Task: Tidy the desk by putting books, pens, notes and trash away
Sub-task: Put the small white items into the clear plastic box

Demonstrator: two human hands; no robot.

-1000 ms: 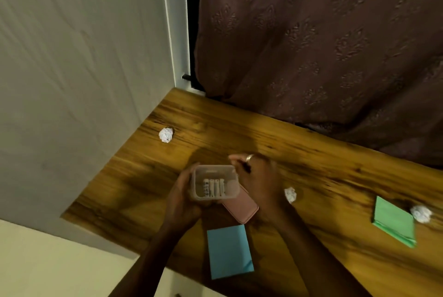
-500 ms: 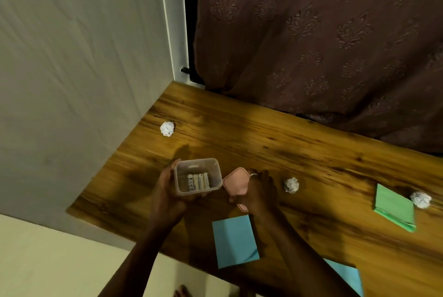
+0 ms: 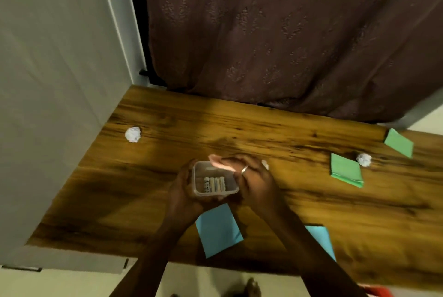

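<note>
With the left hand (image 3: pixel 182 191) gripping the clear box (image 3: pixel 213 184) over the table (image 3: pixel 287 133) and the right hand (image 3: pixel 256 181) pinching the pink lid (image 3: pixel 219 163) tilted at its far rim, I would square the corners first, then press down evenly

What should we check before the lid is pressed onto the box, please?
1. Box held firmly: the left hand grips the box above the desk. Ok.
2. Lid in hand: the right hand pinches the lid. Ok.
3. Contents below the rim: the batteries lie flat on the bottom. Ok.
4. Lid square on the rim: it is tilted over the far edge and not seated. Not ok.
5. Lid's inner side facing the box: cannot tell.
</note>
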